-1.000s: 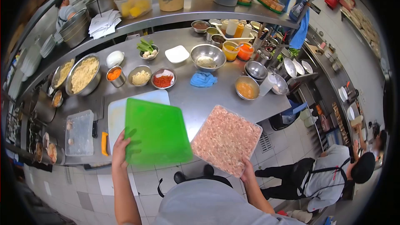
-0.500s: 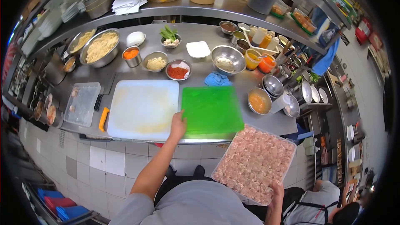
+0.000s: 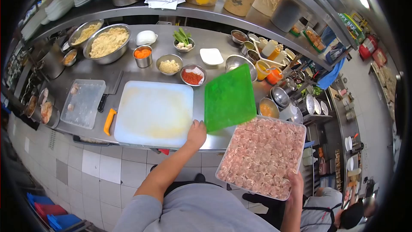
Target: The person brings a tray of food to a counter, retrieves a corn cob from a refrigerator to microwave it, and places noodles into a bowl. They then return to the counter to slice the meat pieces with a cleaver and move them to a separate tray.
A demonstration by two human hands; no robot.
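Note:
My left hand (image 3: 197,134) is closed on the near left corner of a flat green plastic sheet (image 3: 230,99), which is tilted up over the steel counter. The far part of the sheet overlaps a steel bowl behind it. My right hand (image 3: 295,184) grips the lower right side of a clear plastic tub (image 3: 303,144) packed with pieces of raw meat (image 3: 262,157). The tub is held in front of the counter's edge, its top edge meeting the sheet's lower right corner in this view. Left of my left hand lies a white cutting board (image 3: 154,114).
A cleaver (image 3: 113,83), a yellow-orange handle (image 3: 110,121) and a clear tray (image 3: 81,105) lie left of the board. Behind stand bowls of noodles (image 3: 109,43), garlic (image 3: 168,65) and red chilli (image 3: 192,76). A shelf (image 3: 201,13) crosses above. Another person (image 3: 319,210) is at lower right.
My left hand has lifted the green sheet off the counter and tilted it, moving slightly right. The meat tub has shifted up a little, and the view has turned slightly.

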